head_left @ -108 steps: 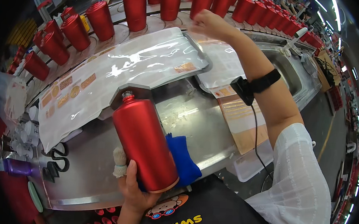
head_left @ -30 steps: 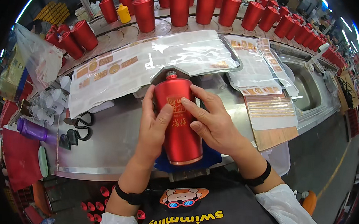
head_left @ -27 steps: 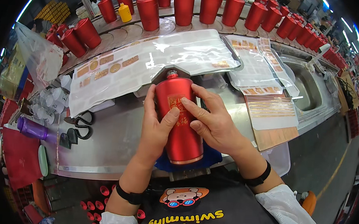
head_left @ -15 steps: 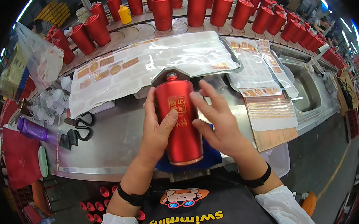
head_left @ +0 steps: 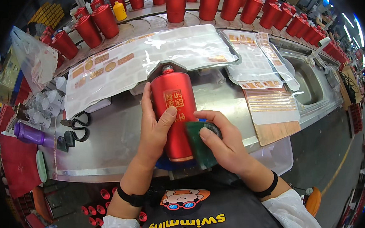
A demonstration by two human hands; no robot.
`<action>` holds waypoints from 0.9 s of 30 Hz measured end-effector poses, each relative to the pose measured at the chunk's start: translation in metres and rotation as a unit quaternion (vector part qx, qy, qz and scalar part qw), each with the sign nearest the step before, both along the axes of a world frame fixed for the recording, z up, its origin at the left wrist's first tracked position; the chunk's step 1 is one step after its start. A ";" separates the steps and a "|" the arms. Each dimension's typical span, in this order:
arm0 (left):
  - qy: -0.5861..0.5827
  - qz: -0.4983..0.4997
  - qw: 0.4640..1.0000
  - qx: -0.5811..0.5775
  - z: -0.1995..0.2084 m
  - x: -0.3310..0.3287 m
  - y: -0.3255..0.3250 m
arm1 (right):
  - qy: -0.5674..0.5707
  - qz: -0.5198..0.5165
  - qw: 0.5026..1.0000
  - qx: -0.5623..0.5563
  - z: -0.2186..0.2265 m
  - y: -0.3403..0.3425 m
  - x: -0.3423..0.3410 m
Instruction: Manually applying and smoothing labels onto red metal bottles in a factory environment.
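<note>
Red bottle (head_left: 175, 113) lying tilted over steel worktop (head_left: 114, 139), my left hand (head_left: 155, 127) fingers wrapped round it. My right hand (head_left: 224, 143) fingers press dark green pad (head_left: 198, 143) against bottle's side.

Steel workbench (head_left: 118, 139); sticker sheets (head_left: 152, 58) spread across it; black scissors (head_left: 78, 124) (left side); purple bottle (head_left: 30, 134) at edge.

I see a bright, evenly lit scene, with overhead strip lights (head_left: 350, 20) glowing at the upper right and throwing white glare off the clear plastic sheets (head_left: 182, 47) and the steel desk (head_left: 114, 139). Shadows are soft and short. The fisheye bends straight edges, and the rim falls into black vignette and slight blur.
</note>
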State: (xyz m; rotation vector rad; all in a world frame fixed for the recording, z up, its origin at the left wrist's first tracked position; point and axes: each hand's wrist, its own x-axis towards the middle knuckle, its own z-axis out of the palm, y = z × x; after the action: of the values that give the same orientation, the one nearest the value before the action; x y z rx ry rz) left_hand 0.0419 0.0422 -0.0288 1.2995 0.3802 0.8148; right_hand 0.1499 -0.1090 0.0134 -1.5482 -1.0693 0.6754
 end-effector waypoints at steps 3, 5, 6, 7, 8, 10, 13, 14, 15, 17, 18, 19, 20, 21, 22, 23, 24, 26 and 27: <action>0.002 0.006 1.000 0.011 -0.001 0.000 0.001 | 0.024 -0.013 1.000 -0.007 0.000 0.003 -0.003; 0.001 0.005 1.000 0.018 -0.001 0.000 0.001 | 0.022 -0.017 1.000 0.001 -0.004 0.004 -0.003; 0.001 0.006 1.000 0.018 -0.002 0.000 0.002 | 0.020 -0.020 1.000 0.010 -0.005 0.005 -0.003; 0.001 0.007 1.000 0.021 -0.003 0.000 0.002 | 0.020 -0.020 1.000 0.010 -0.005 0.005 -0.004; 0.002 0.008 1.000 0.024 -0.004 0.000 0.003 | 0.023 -0.021 0.999 0.005 -0.005 0.006 -0.004; 0.005 0.007 1.000 0.023 -0.003 0.000 0.004 | 0.026 -0.022 0.999 0.000 -0.004 0.007 -0.005; 0.010 0.010 1.000 0.028 -0.004 0.000 0.006 | 0.031 -0.026 0.999 -0.010 -0.002 0.007 -0.006; 0.012 0.013 0.999 0.035 -0.006 0.000 0.007 | 0.025 -0.029 0.999 -0.004 -0.003 0.008 -0.005; 0.011 0.013 0.999 0.035 -0.007 0.001 0.007 | 0.019 -0.032 0.999 0.001 -0.004 0.008 -0.005; 0.015 0.019 0.999 0.044 -0.008 0.001 0.006 | 0.015 -0.034 0.999 0.001 -0.003 0.008 -0.005; 0.015 0.019 0.999 0.044 -0.008 0.001 0.006 | 0.011 -0.035 0.999 0.001 -0.003 0.008 -0.005; 0.015 0.021 0.999 0.045 -0.007 0.001 0.006 | 0.011 -0.035 0.999 0.001 -0.003 0.008 -0.005; 0.015 0.023 0.999 0.047 -0.006 0.001 0.005 | 0.002 -0.035 0.999 0.000 -0.003 0.009 -0.005; 0.015 0.023 0.999 0.046 -0.006 0.001 0.004 | -0.008 -0.035 0.999 -0.001 -0.002 0.008 -0.005; 0.013 0.024 0.999 0.046 -0.006 0.001 0.004 | -0.008 -0.035 0.999 -0.002 -0.002 0.008 -0.006; 0.012 0.026 0.999 0.046 -0.006 0.001 0.004 | -0.009 -0.036 0.999 -0.002 -0.001 0.008 -0.006; 0.012 0.026 0.999 0.046 -0.005 0.001 0.003 | -0.010 -0.036 0.999 -0.002 -0.001 0.008 -0.007; 0.014 0.027 0.999 0.038 -0.003 0.001 0.001 | -0.011 -0.037 0.999 -0.005 -0.001 0.008 -0.006; 0.015 0.027 0.999 0.037 -0.005 0.001 0.001 | -0.012 -0.038 0.999 -0.008 -0.002 0.008 -0.006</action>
State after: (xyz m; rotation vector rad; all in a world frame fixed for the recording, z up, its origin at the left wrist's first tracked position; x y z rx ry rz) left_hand 0.0427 0.0435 -0.0334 1.3764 0.4126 0.8624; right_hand 0.1438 -0.1012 0.0116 -1.6058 -1.0211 0.6160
